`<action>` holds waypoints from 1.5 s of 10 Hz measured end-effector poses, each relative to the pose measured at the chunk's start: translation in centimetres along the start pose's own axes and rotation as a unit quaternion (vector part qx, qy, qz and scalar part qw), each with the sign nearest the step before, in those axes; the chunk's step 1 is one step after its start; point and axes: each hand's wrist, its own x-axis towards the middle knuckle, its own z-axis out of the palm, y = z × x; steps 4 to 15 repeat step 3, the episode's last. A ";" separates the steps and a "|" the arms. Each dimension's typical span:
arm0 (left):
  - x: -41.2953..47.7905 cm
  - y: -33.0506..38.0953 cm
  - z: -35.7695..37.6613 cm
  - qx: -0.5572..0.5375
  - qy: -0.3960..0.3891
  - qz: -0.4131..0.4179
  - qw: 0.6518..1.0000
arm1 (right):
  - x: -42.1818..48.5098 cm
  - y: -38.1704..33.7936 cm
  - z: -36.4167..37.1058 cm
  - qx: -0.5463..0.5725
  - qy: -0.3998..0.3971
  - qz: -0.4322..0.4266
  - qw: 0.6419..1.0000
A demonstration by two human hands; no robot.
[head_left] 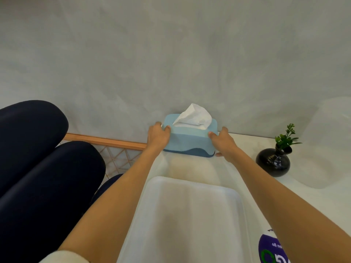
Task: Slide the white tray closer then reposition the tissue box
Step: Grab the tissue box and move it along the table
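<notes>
Tissue box (190, 138): smooth matt plastic, light blue over darker blue base; soft crumpled paper tissue (193, 117) sticking out of top
White tray (188, 215): smooth, matt, plastic-looking
Tabletop (247, 143): white, smooth, faint sheen
Vase (273, 163): black, glossy, dimpled surface
Wall (171, 54): grey, matt, mottled plaster look
Rail (106, 140) at left: light wood, matt

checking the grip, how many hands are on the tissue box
2. The left hand grips the left end of the tissue box; the right hand grips its right end. None look hidden.
</notes>
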 end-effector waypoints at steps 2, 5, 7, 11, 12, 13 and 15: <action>-5.0 0.6 -1.3 0.173 0.016 0.107 0.979 | -4.2 1.5 -2.6 -0.142 -0.001 -0.030 0.989; -8.2 1.0 -2.0 0.202 0.011 0.170 0.964 | -7.3 2.0 -3.6 -0.222 0.016 -0.094 0.970; -8.2 1.0 -2.0 0.202 0.011 0.170 0.964 | -7.3 2.0 -3.6 -0.222 0.016 -0.094 0.970; -8.2 1.0 -2.0 0.202 0.011 0.170 0.964 | -7.3 2.0 -3.6 -0.222 0.016 -0.094 0.970; -8.2 1.0 -2.0 0.202 0.011 0.170 0.964 | -7.3 2.0 -3.6 -0.222 0.016 -0.094 0.970; -8.2 1.0 -2.0 0.202 0.011 0.170 0.964 | -7.3 2.0 -3.6 -0.222 0.016 -0.094 0.970; -8.2 1.0 -2.0 0.202 0.011 0.170 0.964 | -7.3 2.0 -3.6 -0.222 0.016 -0.094 0.970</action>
